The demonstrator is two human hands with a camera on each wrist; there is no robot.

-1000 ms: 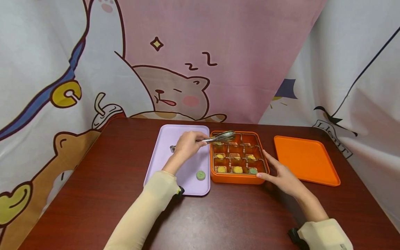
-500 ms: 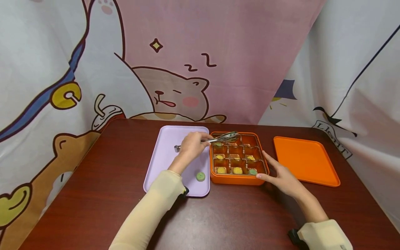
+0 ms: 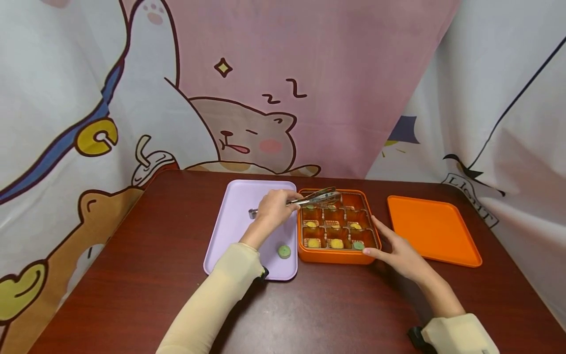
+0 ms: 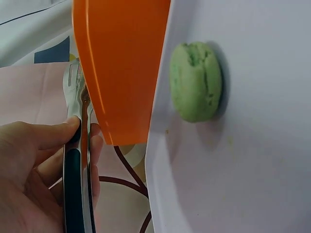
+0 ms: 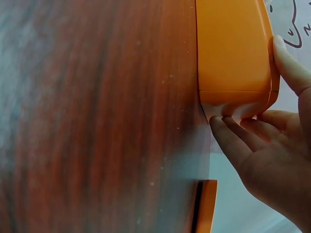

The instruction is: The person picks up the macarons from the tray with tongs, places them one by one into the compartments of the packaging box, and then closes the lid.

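Observation:
My left hand holds metal serving tongs with dark handle panels, thumb on one arm and fingers on the other. In the head view the tongs' heads reach over the back middle compartment of an orange box. A bit of green shows below them in that compartment. Yellow and green macarons sit in the box's clear divided insert, such as a yellow macaron in front. My right hand rests at the box's front right corner, thumb at the front rim, fingers against the right side.
A lilac tray lies left of the box, bearing one green macaron near its front right. To the right is a flat orange lid. A printed curtain hangs behind the dark wooden table.
My left hand has shifted slightly right, taking the tongs further over the back middle compartment. Their heads now look more spread, and green shows beneath them. My right hand has kept its place.

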